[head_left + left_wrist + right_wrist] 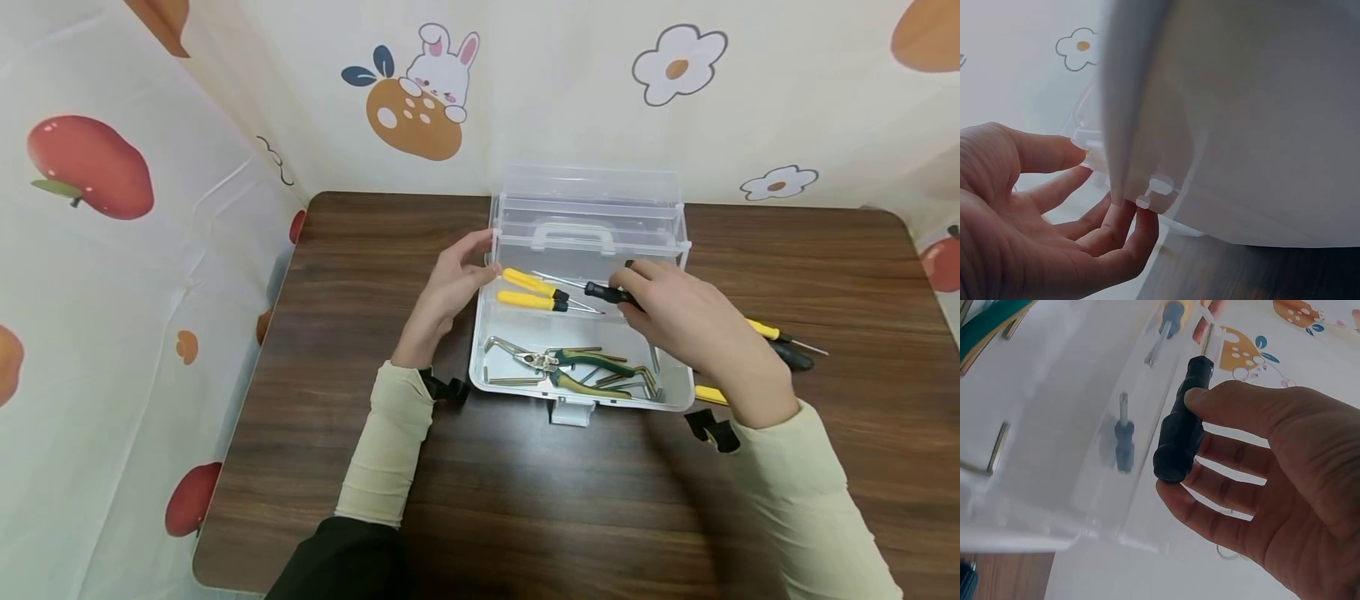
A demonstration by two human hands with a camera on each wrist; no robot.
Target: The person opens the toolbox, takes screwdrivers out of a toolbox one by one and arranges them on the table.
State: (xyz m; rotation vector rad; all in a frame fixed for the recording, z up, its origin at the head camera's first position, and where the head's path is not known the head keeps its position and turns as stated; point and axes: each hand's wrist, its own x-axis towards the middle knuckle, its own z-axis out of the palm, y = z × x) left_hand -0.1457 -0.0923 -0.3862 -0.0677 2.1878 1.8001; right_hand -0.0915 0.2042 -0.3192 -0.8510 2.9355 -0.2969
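Note:
A black-handled screwdriver (603, 292) is gripped by my right hand (682, 312) over the back of a clear plastic toolbox (477, 354), its shaft pointing left. In the right wrist view the thumb and fingers close round the black handle (1180, 434). My left hand (453, 283) holds the toolbox at its left side near the hinge, with thumb and fingers on the plastic edge (1088, 140). Two yellow-handled screwdrivers (531, 301) lie in the box beside that hand. Green-handled pliers (596, 362) and several hex keys (517, 381) lie along the front of the box.
The transparent lid (588, 182) stands open at the back, near the patterned cloth (570, 100). More tools lie on the wooden table (360, 275) right of the box, among them a yellow-handled screwdriver (763, 329) and a black handle (793, 357), partly behind my right arm.

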